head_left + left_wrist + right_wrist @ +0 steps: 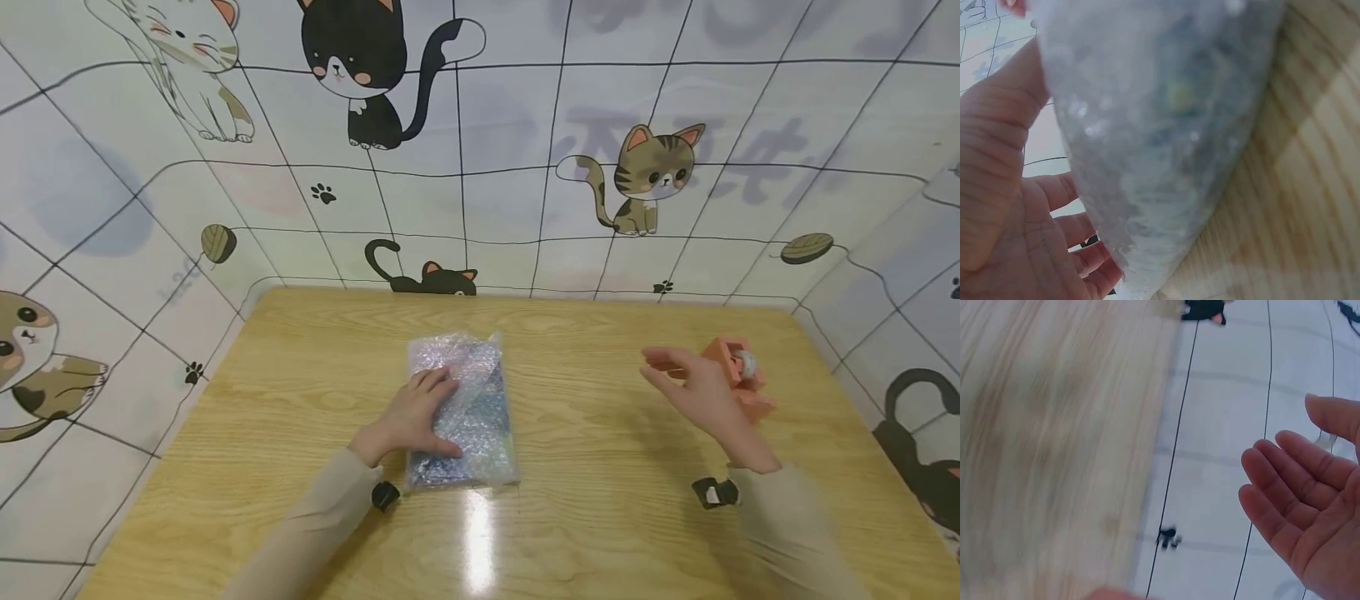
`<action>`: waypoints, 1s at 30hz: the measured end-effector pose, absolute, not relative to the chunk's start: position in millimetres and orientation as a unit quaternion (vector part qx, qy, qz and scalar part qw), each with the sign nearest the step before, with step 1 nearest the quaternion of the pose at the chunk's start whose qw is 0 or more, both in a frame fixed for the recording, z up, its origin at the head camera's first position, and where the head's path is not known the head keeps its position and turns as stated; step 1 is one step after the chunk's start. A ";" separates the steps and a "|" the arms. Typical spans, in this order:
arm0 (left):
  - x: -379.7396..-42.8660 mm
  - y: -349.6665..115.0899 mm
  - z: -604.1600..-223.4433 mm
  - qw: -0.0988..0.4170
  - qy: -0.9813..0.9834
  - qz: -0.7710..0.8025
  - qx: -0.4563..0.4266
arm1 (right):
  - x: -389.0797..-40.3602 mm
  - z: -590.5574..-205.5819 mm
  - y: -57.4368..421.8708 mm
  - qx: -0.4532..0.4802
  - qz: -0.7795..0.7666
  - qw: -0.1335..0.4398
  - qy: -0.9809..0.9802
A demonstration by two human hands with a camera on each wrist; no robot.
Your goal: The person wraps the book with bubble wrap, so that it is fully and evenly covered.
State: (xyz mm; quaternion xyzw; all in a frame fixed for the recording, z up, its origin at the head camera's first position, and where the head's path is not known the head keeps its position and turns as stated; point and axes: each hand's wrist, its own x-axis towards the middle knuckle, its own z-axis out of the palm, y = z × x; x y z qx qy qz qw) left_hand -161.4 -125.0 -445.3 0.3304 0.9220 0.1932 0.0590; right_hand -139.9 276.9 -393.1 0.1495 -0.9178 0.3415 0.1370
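A flat packet in bubble wrap (476,417), bluish and purple through the clear plastic, lies on the table. My left hand (416,412) rests on its left part, fingers and thumb spread over the wrap. In the left wrist view the left hand (1029,206) lies along the shiny wrapped packet (1160,137). Raised above the table on the right, my right hand (697,392) holds nothing; in its wrist view the right hand (1310,494) shows loosely bent fingers. Just behind that hand stands a coral-pink tape dispenser (753,406) with a whitish roll, partly hidden.
The light wooden table (592,350) meets a white cloth backdrop (510,208) printed with cats and grid lines at the back and sides. Dark wrist devices (716,493) sit at both cuffs.
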 end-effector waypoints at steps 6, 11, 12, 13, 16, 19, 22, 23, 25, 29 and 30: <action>-160.3 -125.7 -443.8 0.062 0.923 0.191 0.329 | -130.8 -398.3 323.3 0.109 0.309 0.206 -0.922; -159.5 -125.6 -442.6 0.062 0.922 0.196 0.327 | -125.6 -404.5 353.8 0.034 0.272 0.196 -0.941; -159.5 -125.4 -442.4 0.062 0.922 0.195 0.327 | -124.2 -406.2 358.9 0.017 0.267 0.191 -0.945; -159.3 -125.4 -442.2 0.061 0.923 0.195 0.327 | -122.8 -407.7 363.5 -0.004 0.265 0.181 -0.947; -158.9 -125.1 -441.5 0.061 0.922 0.196 0.328 | -119.6 -411.9 374.9 -0.068 0.255 0.158 -0.952; -158.9 -125.1 -441.5 0.063 0.922 0.198 0.327 | -118.2 -414.8 384.0 -0.117 0.253 0.122 -0.953; -158.9 -125.3 -441.6 0.064 0.922 0.198 0.326 | -118.7 -417.3 391.5 -0.135 0.250 0.086 -0.955; -158.9 -125.4 -441.6 0.064 0.922 0.198 0.326 | -119.1 -418.2 393.7 -0.138 0.252 0.074 -0.955; -158.9 -125.4 -441.6 0.064 0.922 0.196 0.327 | -119.8 -420.0 397.1 -0.141 0.255 0.055 -0.955; -158.9 -125.2 -441.8 0.062 0.922 0.195 0.328 | -121.2 -422.9 401.7 -0.152 0.283 0.027 -0.946; -158.9 -125.1 -441.8 0.062 0.922 0.196 0.328 | -121.7 -423.8 402.5 -0.157 0.295 0.021 -0.942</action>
